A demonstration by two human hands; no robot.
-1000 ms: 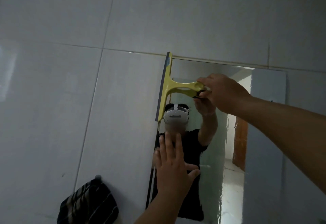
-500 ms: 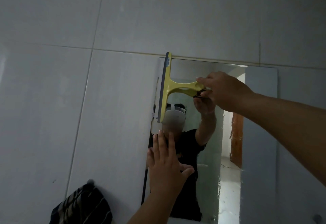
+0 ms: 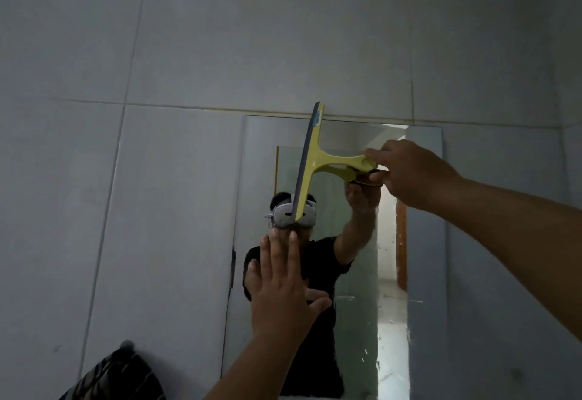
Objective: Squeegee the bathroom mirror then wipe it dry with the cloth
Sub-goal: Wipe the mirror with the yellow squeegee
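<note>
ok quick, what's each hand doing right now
Left hand: open, fingers straight, flat on the mirror.
Right hand: holding the squeegee by its handle.

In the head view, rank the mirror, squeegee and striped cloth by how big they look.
1. mirror, clearly the largest.
2. squeegee.
3. striped cloth, cut off by the frame edge, so its full size is unsure; it may rival the squeegee.

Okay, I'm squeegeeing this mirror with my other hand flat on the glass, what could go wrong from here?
1. Your left hand lies flat on the mirror below the squeegee; it may leave prints and block a downward stroke.
2. Your right hand holds only the handle's end, so the upright blade might tilt and streak.
3. The striped cloth hangs beyond the mirror's left edge, so drips could run before you reach it.
</note>
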